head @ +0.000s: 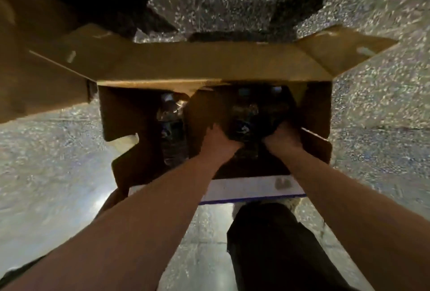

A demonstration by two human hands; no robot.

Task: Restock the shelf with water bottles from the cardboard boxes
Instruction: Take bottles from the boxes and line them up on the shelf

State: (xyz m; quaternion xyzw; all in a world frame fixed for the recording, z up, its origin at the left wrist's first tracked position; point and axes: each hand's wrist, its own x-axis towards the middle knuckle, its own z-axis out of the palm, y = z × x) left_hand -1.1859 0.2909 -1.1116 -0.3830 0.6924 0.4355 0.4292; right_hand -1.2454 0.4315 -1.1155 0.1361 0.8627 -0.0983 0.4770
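Note:
An open cardboard box (209,65) stands on the speckled floor below me, its flaps spread outward. Inside it, in deep shadow, lie several water bottles (243,127) with dark labels; another bottle (169,113) shows through a gap at the box's left side. Both my arms reach down into the box. My left hand (217,138) and my right hand (282,137) are curled around the sides of the bottles in the middle of the box. The fingertips are lost in the dark.
A second cardboard box (35,58) sits at the left, touching the first one's flap. A dark shape (297,4) lies on the floor beyond. My dark trouser leg (274,244) stands near the box's white and blue front edge (251,188).

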